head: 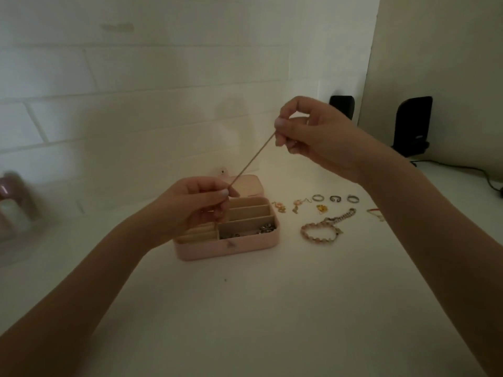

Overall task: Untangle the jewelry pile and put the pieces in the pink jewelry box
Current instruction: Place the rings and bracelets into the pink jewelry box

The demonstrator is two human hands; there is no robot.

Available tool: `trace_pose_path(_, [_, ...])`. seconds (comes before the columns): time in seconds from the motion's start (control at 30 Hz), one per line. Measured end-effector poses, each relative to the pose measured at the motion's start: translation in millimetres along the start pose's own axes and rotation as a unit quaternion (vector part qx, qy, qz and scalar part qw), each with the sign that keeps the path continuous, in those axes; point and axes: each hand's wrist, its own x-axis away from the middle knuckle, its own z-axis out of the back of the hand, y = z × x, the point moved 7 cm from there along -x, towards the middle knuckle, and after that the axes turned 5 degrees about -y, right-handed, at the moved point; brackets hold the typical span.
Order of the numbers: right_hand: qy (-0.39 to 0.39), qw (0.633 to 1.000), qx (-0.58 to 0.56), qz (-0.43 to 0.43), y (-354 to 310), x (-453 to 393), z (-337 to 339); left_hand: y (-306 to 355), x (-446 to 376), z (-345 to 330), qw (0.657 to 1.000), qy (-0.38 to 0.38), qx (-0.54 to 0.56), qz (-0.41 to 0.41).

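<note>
While the pink jewelry box [228, 247] sits open on the white tabletop [272, 308], both hands hold a thin gold chain [251, 160] stretched taut in the air above it. The left hand [196, 204] pinches the chain's lower end between thumb and fingertips, just over the box's rear compartments. The right hand [313, 134] is raised higher and to the right, pinching the upper end with its thumb and forefinger, the other fingers curled beneath. The chain runs in a straight slanted line between the two pinches.

Inside the box, the front right compartment holds a small heap of silvery jewelry [268, 228]; the narrower slots behind it look bare, though the left hand hides part of them. The box's lid [250, 185] lies back behind it, toward the tiled wall [109, 104].

To the right of the box, on the tabletop, lie loose pieces well apart from one another: a beaded bracelet [321, 232] touching a chunky chain bracelet [344, 216], three rings [335, 198] in a row, a yellow charm [321, 208] and two small pink-and-gold earrings [288, 206]. A thin red-and-gold piece [377, 213] peeks out beside the right forearm; what it is I cannot tell.

Two black speakers [412, 126] stand at the far right.
</note>
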Motion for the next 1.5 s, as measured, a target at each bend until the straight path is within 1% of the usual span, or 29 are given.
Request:
trace_pose_path(0.13, [0.042, 0.998, -0.021, 0.031, -4.7, -0.8, 4.7, -4.9, -1.8, 8.0, 0.998, 0.045, -0.036, 0.003])
trace_pose_path(0.2, [0.043, 0.998, -0.026, 0.040, -5.7, -0.7, 3.2, -4.6, -1.6, 7.5, 0.995, 0.060, -0.085, -0.002])
trace_pose_path(0.27, [0.042, 0.997, -0.039, 0.054, -8.1, -0.8, 2.8, -0.5, -0.9, 5.3, 0.992, 0.071, -0.098, -0.026])
trace_pose_path(0.37, [0.044, 0.994, -0.062, 0.078, -13.8, -1.1, 4.6, 10.8, 0.1, 7.0, 0.992, 0.096, -0.012, -0.080])
trace_pose_path(0.43, [0.046, 0.993, -0.068, 0.084, -14.9, -1.6, 6.1, 16.2, 1.1, 9.4, 0.989, 0.105, 0.030, -0.101])
trace_pose_path(0.53, [0.043, 0.993, -0.073, 0.076, -12.5, -1.6, 5.9, 15.5, 1.7, 9.9, 0.989, 0.107, 0.042, -0.094])
trace_pose_path(0.67, [0.039, 0.995, -0.071, 0.062, -9.5, -1.1, 4.7, 10.4, 1.5, 6.3, 0.994, 0.088, 0.024, -0.065])
trace_pose_path(0.73, [0.034, 0.996, -0.067, 0.057, -8.4, -0.7, 4.0, 7.4, 1.8, 5.7, 0.996, 0.077, -0.015, -0.044])
trace_pose_path(0.83, [0.018, 0.997, -0.057, 0.042, -6.3, 0.0, 1.6, 3.4, 3.1, 2.7, 0.992, 0.050, -0.111, -0.017])
trace_pose_path(0.97, [0.003, 0.999, -0.034, 0.025, -2.8, 0.5, -2.3, 0.0, 2.9, 2.7, 0.984, 0.046, -0.171, -0.008])
trace_pose_path(1.1, [-0.016, 1.000, -0.012, 0.007, 1.9, 1.0, -12.2, 0.4, 3.8, 3.8, 0.955, 0.041, -0.292, -0.004])
trace_pose_path(1.2, [-0.055, 0.998, 0.011, -0.010, 8.9, 1.2, -29.0, 4.0, 4.5, 0.5, 0.940, 0.020, -0.340, -0.016])
trace_pose_path(1.23, [-0.071, 0.997, 0.017, -0.017, 12.1, 1.4, -36.4, 4.1, 4.6, -2.8, 0.941, 0.009, -0.337, -0.019])
trace_pose_path(1.27, [-0.085, 0.996, 0.019, -0.024, 15.6, 1.4, -43.8, 2.1, 4.4, -4.1, 0.951, 0.005, -0.309, -0.018])
trace_pose_path(1.33, [-0.106, 0.993, 0.020, -0.035, 22.5, 2.0, -57.4, -1.3, 2.9, -9.6, 0.982, 0.000, -0.189, -0.028])
trace_pose_path(1.37, [-0.114, 0.992, 0.025, -0.040, 25.8, 2.3, -62.5, -2.1, 2.0, -15.1, 0.991, -0.010, -0.130, -0.039])
trace_pose_path(1.43, [-0.117, 0.991, 0.040, -0.051, 30.7, 3.4, -66.8, -4.1, 1.3, -25.3, 0.997, -0.018, -0.060, -0.049])
trace_pose_path(1.5, [-0.102, 0.991, 0.058, -0.061, 32.9, 3.2, -63.3, -6.3, 1.0, -28.3, 0.998, -0.001, -0.046, -0.044])
